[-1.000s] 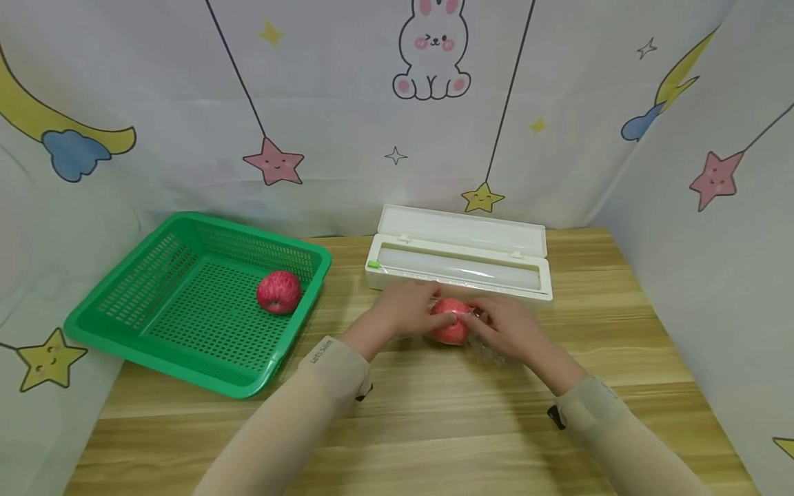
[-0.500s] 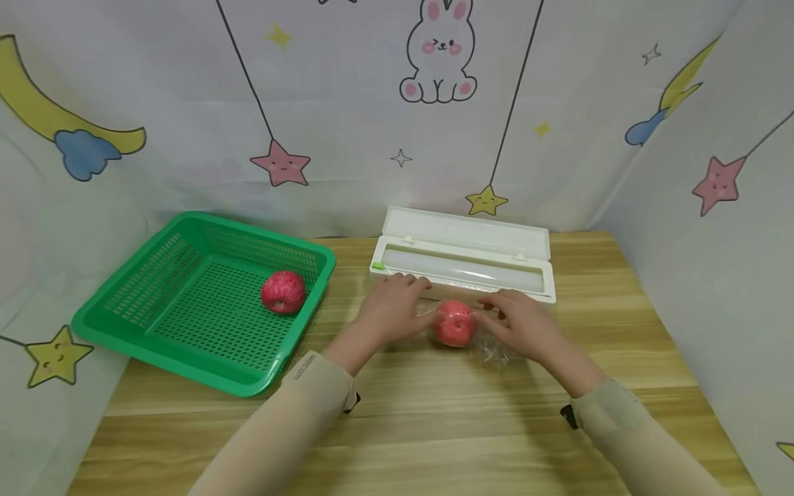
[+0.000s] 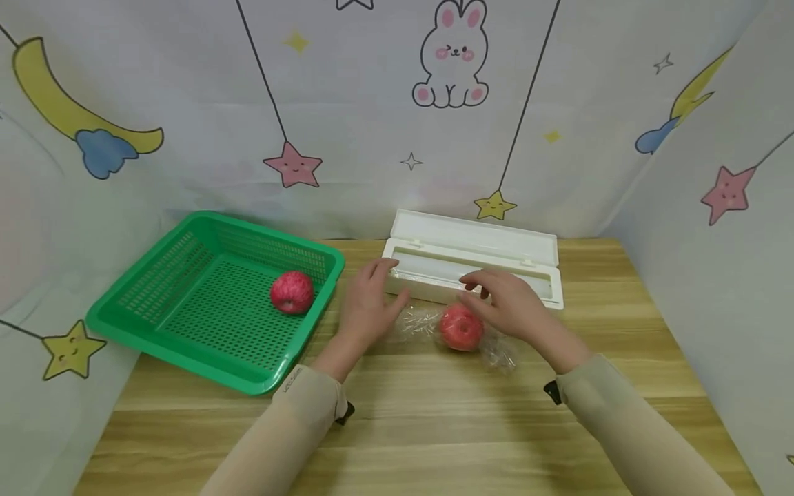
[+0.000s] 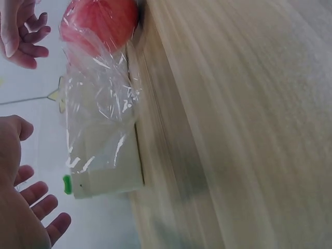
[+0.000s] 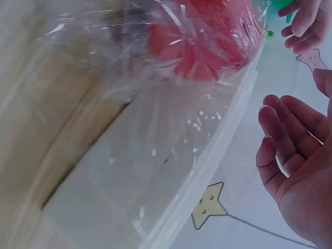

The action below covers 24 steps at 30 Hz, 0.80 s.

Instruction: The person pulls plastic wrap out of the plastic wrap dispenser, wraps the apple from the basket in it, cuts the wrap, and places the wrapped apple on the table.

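A red apple [image 3: 462, 328] sits on the table in front of the white cling film dispenser [image 3: 428, 290], partly covered by clear cling film [image 3: 418, 322]. Crumpled film spreads to both sides of the apple, and in the left wrist view a sheet of film [image 4: 98, 109] stretches from it across the box front. My left hand [image 3: 366, 302] is held left of the apple, fingers spread near the box's left end, holding nothing. My right hand [image 3: 511, 303] hovers at the apple's upper right, its fingers [image 5: 280, 129] loosely bent and nothing in them.
At the left stands a green plastic basket [image 3: 267, 380] with another red apple [image 3: 291, 292] inside. The dispenser's lid [image 3: 474, 238] is raised against the back, near a patterned cloth wall [image 3: 347, 200]. Another cloth wall [image 3: 695, 275] closes the right side.
Both hands have come off the wrapped apple. The left hand has moved away to the left and spread its fingers; the right has lifted slightly. The head view has shifted a little.
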Each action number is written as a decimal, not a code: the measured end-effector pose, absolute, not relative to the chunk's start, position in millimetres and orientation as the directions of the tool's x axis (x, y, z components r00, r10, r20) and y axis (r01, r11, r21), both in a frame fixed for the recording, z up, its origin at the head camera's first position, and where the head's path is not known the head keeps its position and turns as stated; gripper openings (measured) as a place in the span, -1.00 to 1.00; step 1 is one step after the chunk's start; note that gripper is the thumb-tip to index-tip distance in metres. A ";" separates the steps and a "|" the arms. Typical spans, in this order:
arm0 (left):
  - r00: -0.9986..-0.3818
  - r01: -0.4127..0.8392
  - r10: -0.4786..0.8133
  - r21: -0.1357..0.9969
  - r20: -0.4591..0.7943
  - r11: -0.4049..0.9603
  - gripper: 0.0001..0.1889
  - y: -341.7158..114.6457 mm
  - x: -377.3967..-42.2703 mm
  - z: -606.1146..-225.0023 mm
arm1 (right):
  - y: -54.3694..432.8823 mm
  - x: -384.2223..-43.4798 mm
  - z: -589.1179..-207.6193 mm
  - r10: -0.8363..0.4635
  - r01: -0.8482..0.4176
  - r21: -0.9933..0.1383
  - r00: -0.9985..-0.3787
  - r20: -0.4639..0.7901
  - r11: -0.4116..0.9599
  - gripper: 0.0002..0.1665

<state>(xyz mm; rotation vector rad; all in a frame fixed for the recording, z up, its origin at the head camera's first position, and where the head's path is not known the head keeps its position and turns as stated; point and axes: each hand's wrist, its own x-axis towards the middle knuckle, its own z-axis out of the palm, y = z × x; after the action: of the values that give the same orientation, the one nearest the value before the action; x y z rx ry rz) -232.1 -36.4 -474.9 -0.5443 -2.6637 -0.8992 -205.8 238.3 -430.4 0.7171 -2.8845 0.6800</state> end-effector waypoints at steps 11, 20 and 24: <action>-0.953 0.295 0.158 0.661 0.260 0.690 -0.27 -45.0 -254.6 -490.9 | 190.4 -244.3 -418.2 -0.510 -0.529 -0.336 -0.847 0.152 0.779 -0.56; -0.956 0.292 0.209 0.717 0.205 0.633 -0.22 -46.9 -271.9 -504.7 | 157.8 -267.8 -416.0 -0.563 -0.594 -0.250 -0.805 0.187 0.765 -0.65; -0.952 0.305 0.226 0.727 0.208 0.615 -0.22 -48.0 -275.9 -509.5 | 149.7 -275.2 -417.7 -0.571 -0.594 -0.235 -0.805 0.163 0.770 -0.66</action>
<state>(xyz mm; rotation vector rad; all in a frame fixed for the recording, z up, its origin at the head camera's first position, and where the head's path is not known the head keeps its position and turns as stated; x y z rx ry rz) -275.9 -48.0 -509.5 -0.4505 -2.7363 -1.2598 -275.2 149.7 -417.7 0.9490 -2.8779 0.4238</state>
